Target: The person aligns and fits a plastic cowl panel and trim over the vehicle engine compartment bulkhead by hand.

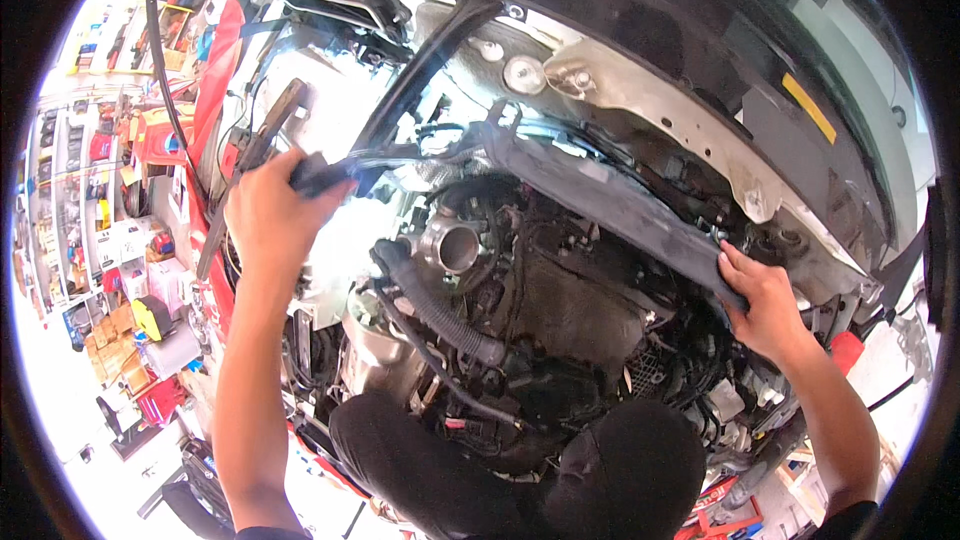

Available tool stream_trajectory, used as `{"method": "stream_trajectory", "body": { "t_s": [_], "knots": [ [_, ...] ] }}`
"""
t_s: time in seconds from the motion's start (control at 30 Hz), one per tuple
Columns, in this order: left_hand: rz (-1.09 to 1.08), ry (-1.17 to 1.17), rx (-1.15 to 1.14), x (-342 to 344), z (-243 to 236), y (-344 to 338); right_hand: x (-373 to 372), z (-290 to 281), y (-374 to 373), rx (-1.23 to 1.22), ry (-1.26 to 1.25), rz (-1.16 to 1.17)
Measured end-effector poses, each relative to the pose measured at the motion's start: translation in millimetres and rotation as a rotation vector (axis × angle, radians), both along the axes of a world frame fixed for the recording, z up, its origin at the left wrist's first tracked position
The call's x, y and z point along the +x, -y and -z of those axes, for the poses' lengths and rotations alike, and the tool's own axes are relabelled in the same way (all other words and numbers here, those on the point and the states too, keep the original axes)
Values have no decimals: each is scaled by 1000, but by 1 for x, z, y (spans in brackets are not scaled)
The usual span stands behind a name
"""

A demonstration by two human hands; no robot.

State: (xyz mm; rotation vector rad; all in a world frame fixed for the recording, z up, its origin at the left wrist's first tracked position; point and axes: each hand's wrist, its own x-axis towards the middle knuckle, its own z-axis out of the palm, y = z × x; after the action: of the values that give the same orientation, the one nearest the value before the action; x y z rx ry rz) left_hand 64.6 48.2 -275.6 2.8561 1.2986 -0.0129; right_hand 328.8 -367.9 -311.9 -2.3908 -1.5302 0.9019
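Observation:
A long dark grey plastic panel (610,195) spans the rear of an open engine bay, below the windscreen. My right hand (768,305) grips its right end, thumb underneath and fingers over the edge. At the left, my left hand (272,208) is closed around a black end piece, which appears to continue into the same panel; glare blurs the join. Just beyond that hand lies a dark slanted bar (270,125). Below the panel are a round metal throttle opening (458,245) and a ribbed black hose (440,310).
A black brace (415,80) crosses the bay's far left. Behind the panel runs a bare metal ledge (640,110) under the windscreen (690,0). My knees (630,460) rest over the engine's front. Stocked shelves (75,190) and a red cover (215,80) stand at left.

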Motion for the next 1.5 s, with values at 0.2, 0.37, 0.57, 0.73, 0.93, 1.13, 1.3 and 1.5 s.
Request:
{"method": "stream_trajectory", "body": {
  "t_s": [0.2,0.37,0.57,0.73,0.93,1.13,1.3,1.5],
  "knots": [
    [-61,-6,27,4,-5,15,8,1,3,-27,14,-65],
    [-17,-24,-68,20,-4,-16,11,0,3,-36,1,-98],
    [-27,78,-84,-20,11,28,14,-3,20,-79,-43,-154],
    [-68,179,9,-40,22,44,2,3,13,-14,-11,-193],
    [-17,214,63,-48,31,29,-6,-9,1,-119,-86,-110],
    [0,146,-65,-9,21,-12,-3,-8,1,-113,-102,-115],
    [34,119,-90,-14,24,-10,12,-14,-10,-115,-96,-205],
    [-75,29,-98,-13,24,-14,29,-16,-21,-166,-154,-249]
  ]
}}
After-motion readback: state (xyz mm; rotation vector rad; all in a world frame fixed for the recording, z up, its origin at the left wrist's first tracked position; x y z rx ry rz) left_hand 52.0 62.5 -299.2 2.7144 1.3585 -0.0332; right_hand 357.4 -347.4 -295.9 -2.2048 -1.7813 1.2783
